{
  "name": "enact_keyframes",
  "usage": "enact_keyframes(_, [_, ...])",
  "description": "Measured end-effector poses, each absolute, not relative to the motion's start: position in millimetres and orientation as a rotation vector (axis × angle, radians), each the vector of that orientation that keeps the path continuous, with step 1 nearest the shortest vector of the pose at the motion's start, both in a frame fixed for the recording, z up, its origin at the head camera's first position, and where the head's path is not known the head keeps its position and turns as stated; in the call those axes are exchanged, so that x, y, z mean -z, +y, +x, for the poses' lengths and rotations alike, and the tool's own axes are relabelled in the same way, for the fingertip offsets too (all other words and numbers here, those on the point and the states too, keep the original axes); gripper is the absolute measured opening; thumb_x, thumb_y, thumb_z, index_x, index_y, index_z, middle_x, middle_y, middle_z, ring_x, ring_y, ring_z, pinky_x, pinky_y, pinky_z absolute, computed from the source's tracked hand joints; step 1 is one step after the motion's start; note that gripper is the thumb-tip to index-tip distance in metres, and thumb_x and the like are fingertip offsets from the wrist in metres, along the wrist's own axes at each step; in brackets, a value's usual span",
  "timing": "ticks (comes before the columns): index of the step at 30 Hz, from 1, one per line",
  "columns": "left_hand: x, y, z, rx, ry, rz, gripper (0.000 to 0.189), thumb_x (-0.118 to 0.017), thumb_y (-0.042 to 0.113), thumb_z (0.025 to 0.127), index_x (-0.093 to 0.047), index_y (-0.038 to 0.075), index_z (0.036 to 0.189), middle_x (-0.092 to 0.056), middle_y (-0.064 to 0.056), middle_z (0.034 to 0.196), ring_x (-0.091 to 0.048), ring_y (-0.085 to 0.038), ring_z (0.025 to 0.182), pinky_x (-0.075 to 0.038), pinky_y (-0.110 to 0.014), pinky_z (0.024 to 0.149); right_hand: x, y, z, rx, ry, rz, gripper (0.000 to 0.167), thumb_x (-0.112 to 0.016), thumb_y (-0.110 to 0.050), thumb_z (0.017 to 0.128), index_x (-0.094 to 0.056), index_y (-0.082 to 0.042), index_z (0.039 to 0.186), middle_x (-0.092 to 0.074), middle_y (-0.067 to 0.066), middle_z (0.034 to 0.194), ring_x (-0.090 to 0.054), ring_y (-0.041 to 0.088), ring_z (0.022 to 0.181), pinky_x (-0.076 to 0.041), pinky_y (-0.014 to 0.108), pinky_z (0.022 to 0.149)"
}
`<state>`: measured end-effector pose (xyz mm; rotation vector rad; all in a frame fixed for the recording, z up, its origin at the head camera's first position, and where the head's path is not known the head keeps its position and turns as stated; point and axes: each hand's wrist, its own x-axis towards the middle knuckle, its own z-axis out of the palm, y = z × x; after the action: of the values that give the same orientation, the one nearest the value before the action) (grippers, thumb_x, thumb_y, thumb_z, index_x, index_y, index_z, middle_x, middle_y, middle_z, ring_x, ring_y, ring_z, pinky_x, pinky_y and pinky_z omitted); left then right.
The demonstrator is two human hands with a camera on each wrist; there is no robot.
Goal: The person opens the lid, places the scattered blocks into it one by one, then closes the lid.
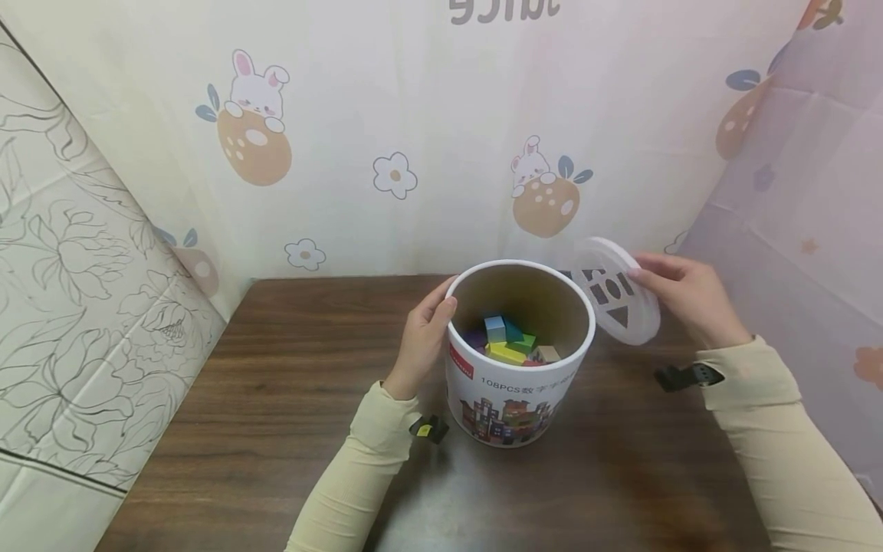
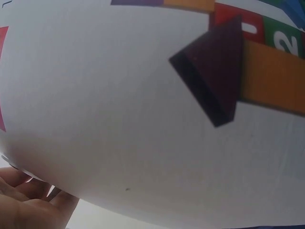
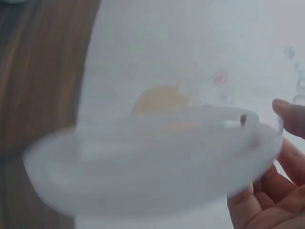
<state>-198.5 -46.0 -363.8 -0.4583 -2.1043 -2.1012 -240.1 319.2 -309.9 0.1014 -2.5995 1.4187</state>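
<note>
A white round bucket stands on the table, its top uncovered, with printed blocks on its side. Coloured blocks in blue, green, yellow and other colours lie at its bottom. My left hand grips the bucket's left rim, thumb on the edge and fingers around the outside; in the left wrist view its fingers curve against the wall. To the right of the bucket, my right hand pinches a translucent white lid with shaped cutouts by its edge. The lid is tilted nearly upright, beside the bucket's rim.
The dark wood table reaches back to a curtain printed with rabbits and flowers. Another printed curtain hangs along the right side. A panel with floral line drawings borders the left.
</note>
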Motion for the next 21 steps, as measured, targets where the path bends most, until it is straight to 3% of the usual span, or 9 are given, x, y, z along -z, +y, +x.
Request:
enact_keyframes(6, [364.7, -45.4, -197.4, 2.103, -2.103, -0.451, 0.043, -0.048, 0.032, 0.103, -0.05, 0.021, 0.143, -0.053, 0.001, 0.145, -0.051, -0.021, 0.132, -0.043, -0.048, 0.109, 287.4, 290.3, -223.9, -1.456, -2.457, 0.187, 0.043, -0.074, -0.022, 0.088, -0.065, -0.009, 0.128, -0.068, -0.033, 0.09, -0.066, -0.009, 0.082, -0.054, 0.013, 0.064])
enact_keyframes(14, [366.0, -45.8, -198.0, 2.103, -2.094, -0.452, 0.042, -0.048, 0.033, 0.103, -0.05, 0.021, 0.143, -0.054, 0.0, 0.144, -0.052, -0.021, 0.132, -0.044, -0.048, 0.109, 268.9, 260.2, -199.9, -1.375, -2.408, 0.378, 0.038, -0.077, -0.009, 0.083, -0.07, -0.008, 0.12, -0.071, -0.025, 0.099, -0.065, 0.0, 0.079, -0.051, 0.014, 0.061])
enact_keyframes(21, [365.9, -46.1, -198.2, 2.109, -2.084, -0.464, 0.042, -0.048, 0.031, 0.103, -0.05, 0.02, 0.143, -0.053, 0.0, 0.145, -0.051, -0.022, 0.132, -0.043, -0.049, 0.109, 259.8, 231.7, -172.5, -1.16, -2.353, 0.721, 0.043, -0.08, 0.003, 0.076, -0.073, -0.01, 0.116, -0.07, -0.015, 0.102, -0.06, 0.005, 0.089, -0.049, 0.008, 0.073])
